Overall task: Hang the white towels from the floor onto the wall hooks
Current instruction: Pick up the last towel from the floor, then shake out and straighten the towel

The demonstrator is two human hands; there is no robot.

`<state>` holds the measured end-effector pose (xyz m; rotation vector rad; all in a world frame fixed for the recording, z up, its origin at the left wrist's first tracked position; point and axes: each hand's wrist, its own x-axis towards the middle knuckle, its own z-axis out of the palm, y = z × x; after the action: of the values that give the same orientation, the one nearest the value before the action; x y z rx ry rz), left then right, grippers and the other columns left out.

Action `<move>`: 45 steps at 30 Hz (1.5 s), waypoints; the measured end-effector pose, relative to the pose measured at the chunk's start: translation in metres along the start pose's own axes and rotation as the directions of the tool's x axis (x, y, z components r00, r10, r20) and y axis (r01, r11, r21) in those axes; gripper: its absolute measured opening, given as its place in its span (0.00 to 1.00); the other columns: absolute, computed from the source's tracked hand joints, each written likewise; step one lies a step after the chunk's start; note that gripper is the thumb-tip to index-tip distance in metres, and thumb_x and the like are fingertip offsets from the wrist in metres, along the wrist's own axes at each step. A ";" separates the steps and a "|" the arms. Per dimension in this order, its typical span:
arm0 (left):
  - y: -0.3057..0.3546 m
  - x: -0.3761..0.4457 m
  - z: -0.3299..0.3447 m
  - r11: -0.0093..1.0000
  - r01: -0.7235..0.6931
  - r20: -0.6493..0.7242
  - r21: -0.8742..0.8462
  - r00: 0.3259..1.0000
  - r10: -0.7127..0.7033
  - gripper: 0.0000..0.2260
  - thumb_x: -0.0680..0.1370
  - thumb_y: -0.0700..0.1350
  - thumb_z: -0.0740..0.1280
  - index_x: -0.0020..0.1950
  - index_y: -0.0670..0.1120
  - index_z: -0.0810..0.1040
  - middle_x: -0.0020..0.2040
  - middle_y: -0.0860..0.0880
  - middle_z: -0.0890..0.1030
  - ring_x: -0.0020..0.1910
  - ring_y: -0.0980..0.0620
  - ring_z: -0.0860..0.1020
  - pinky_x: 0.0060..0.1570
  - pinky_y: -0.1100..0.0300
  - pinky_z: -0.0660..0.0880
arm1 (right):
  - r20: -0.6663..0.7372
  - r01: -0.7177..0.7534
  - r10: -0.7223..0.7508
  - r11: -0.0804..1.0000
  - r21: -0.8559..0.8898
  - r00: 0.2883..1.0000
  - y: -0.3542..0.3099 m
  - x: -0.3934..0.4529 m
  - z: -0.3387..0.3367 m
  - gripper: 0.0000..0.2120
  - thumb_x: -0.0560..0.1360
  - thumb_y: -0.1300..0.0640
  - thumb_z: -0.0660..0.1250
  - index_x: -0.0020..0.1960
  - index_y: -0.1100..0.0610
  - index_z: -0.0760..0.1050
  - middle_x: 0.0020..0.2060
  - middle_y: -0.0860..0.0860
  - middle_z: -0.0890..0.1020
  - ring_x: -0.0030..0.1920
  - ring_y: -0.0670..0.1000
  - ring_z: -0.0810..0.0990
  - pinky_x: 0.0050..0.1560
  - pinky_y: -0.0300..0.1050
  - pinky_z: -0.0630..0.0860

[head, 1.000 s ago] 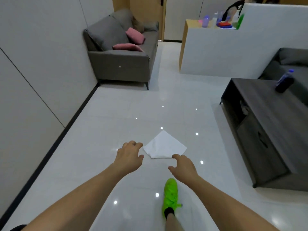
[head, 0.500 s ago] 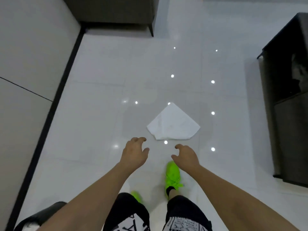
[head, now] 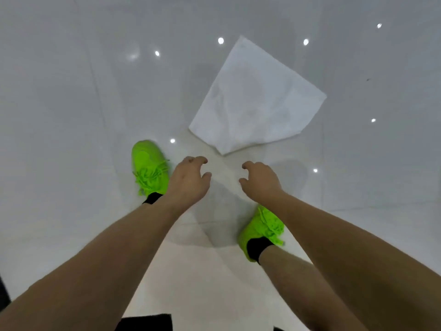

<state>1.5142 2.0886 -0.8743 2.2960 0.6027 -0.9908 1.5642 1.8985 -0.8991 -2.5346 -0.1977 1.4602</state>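
Observation:
A white towel (head: 256,99) lies flat on the glossy white floor, folded into a rough square with one corner pointing toward me. My left hand (head: 189,181) hovers just below and left of that near corner, fingers loosely curled, holding nothing. My right hand (head: 260,181) hovers just below the same corner, fingers loosely curled and empty too. Neither hand touches the towel. No wall hooks are in view.
My two feet in bright green shoes stand on the white tiled floor (head: 71,139): the left shoe (head: 149,167) beside my left hand, the right shoe (head: 263,229) under my right forearm. Ceiling lights reflect as bright spots on the tiles.
The view has tilted straight down and come closer to the floor. The towel looks much larger and both hands have come nearer to its near corner. The sofa and cabinet have left the view.

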 end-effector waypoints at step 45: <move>0.580 -0.391 -0.348 0.704 -0.710 -0.356 0.014 0.655 0.667 0.16 0.77 0.54 0.65 0.32 0.48 0.73 0.35 0.49 0.76 0.36 0.48 0.76 0.33 0.57 0.70 | -0.947 0.227 0.260 0.926 0.300 0.191 0.085 -0.564 -0.533 0.05 0.73 0.51 0.68 0.43 0.51 0.73 0.38 0.46 0.78 0.41 0.51 0.76 0.40 0.47 0.73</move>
<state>1.7900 1.8147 -0.1959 2.2846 -0.1252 -0.1738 1.7442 1.6320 -0.1874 -2.5158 0.3235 -0.4354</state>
